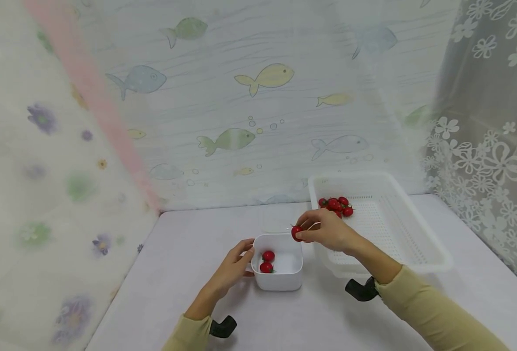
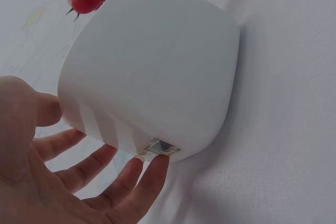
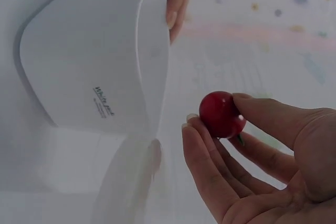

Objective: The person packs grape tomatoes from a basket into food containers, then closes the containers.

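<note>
Head view: right hand [image 1: 328, 231] pinches a red cherry tomato [image 1: 296, 233] at frame centre, just above the far right corner of the white container [image 1: 284, 280]; two tomatoes inside it. Left hand [image 1: 234, 265] rests relaxed against its left wall. More tomatoes in white basket [image 1: 416, 243], right.

Left wrist view: straight fingers [image 2: 152, 174] touch the container's base edge.

Right wrist view: thumb and fingertips [image 3: 197, 135] clasp the tomato, lower right.

A pale table [image 1: 175, 273] carries a white tub [image 1: 280, 278] and a perforated tray [image 1: 416, 243]
</note>
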### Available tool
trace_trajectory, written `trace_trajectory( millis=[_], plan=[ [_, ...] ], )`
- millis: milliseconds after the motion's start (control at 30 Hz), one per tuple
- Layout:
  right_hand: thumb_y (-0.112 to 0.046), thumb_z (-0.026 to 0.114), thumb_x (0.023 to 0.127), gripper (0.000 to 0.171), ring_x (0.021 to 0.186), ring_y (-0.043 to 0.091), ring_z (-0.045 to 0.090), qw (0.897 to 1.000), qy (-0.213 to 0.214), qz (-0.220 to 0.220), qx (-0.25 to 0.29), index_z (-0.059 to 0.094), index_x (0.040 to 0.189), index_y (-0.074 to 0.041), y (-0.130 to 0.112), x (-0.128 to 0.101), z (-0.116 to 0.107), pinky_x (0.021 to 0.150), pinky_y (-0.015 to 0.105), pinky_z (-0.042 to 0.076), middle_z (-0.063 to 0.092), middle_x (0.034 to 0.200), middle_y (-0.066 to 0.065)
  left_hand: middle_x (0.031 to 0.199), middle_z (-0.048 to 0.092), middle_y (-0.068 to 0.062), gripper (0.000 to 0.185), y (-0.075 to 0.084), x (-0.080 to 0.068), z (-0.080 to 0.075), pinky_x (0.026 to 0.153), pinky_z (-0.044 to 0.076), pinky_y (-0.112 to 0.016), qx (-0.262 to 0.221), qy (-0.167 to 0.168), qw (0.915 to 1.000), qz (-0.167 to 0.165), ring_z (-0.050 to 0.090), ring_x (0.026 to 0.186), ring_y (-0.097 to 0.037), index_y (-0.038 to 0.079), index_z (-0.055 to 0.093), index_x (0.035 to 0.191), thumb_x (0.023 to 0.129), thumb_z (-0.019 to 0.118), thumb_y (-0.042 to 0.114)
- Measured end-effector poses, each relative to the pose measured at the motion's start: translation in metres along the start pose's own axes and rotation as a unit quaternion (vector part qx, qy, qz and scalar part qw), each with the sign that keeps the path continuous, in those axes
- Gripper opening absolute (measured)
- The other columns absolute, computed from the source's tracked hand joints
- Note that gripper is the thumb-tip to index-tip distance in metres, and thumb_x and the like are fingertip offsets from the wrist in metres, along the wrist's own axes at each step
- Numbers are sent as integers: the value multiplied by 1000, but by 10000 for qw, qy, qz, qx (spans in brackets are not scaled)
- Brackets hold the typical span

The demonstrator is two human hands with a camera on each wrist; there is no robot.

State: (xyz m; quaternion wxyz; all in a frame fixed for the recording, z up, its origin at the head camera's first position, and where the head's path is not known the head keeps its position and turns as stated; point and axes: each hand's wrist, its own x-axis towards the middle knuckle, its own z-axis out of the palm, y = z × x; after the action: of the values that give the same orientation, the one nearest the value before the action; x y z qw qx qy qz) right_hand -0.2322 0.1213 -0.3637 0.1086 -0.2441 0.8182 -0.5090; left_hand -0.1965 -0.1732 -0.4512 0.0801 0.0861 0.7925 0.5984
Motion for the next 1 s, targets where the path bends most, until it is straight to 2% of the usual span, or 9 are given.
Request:
trace_trajectory(
  millis=[267, 700, 1000],
  plan=[
    [-16, 75, 94, 20, 90, 21, 72, 9993, 55, 83, -351, 70, 112, -6, -2, 7, 16, 82, 41, 61, 71, 103, 8, 146, 48, -19, 44, 0, 1, 0, 84, 61, -47, 19, 22, 10000, -11, 57, 123, -41, 9, 47, 150, 110, 49, 26],
    [-11, 75, 93, 18, 88, 22, 69, 9944, -42, -298, -1012, 70, 110, -4, -1, 20, 44, 76, 35, 62, 72, 98, 7, 147, 47, -19, 45, 1, 0, 0, 85, 61, -47, -1, -8, 10000, -33, 55, 126, -44, 8, 46, 150, 109, 50, 26],
    [-6, 73, 94, 14, 83, 19, 66, 9909, -142, -485, -1251, 69, 107, -3, 1, 24, 60, 72, 29, 60, 71, 91, 4, 146, 47, -20, 45, 0, 0, -1, 84, 61, -47, -4, -45, 10000, -36, 55, 126, -45, 8, 45, 151, 110, 50, 26]
  ],
)
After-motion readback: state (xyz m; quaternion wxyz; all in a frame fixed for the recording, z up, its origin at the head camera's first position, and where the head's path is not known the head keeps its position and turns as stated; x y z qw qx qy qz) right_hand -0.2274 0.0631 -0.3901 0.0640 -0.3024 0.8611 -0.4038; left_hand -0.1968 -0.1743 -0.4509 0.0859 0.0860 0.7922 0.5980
